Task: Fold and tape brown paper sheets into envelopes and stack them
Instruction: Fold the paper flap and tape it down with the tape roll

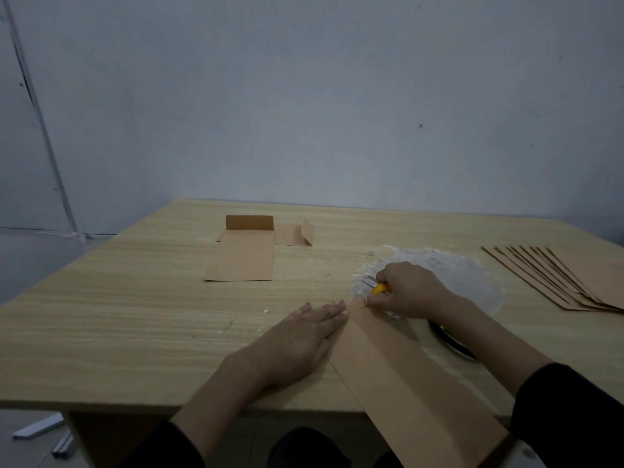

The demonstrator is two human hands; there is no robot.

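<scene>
A person seated at a pale wooden desk [135, 315] works on a long brown paper sheet [405, 383], which lies slantwise from the desk's 5 o'clock edge, overhanging it, up toward the centre. One long side of the sheet is folded over into a raised flap.

The left hand [297, 342] lies flat, fingers straight and together, palm on the desk. Its fingertips press the sheet's left edge close to the far corner.

The right hand [410, 292], at about 2 o'clock from the left, is curled around the yellow handle of scissors [376, 287], whose metal blades point toward 10 o'clock. Its lower fingers meet the sheet's far tip; whether they pinch it cannot be told.

A tape roll [454, 342] lies flat on the desk just right of the sheet, partly hidden under the right forearm. Beyond the right hand, a heap of whitish, crumpled scraps [456, 265] spreads over the desk.

At 12 o'clock lies a folded envelope [243, 256] with its top flap standing up, and a second envelope [293, 234], smaller in view, sits touching its far right corner. At 3 o'clock, a fanned stack [567, 282] of brown sheets runs out of view.

Dark sleeves cover both forearms near the bottom edge. A plain grey wall [304, 96] rises behind the desk. Pale strips [39, 430] lie on the floor at 8 o'clock.
</scene>
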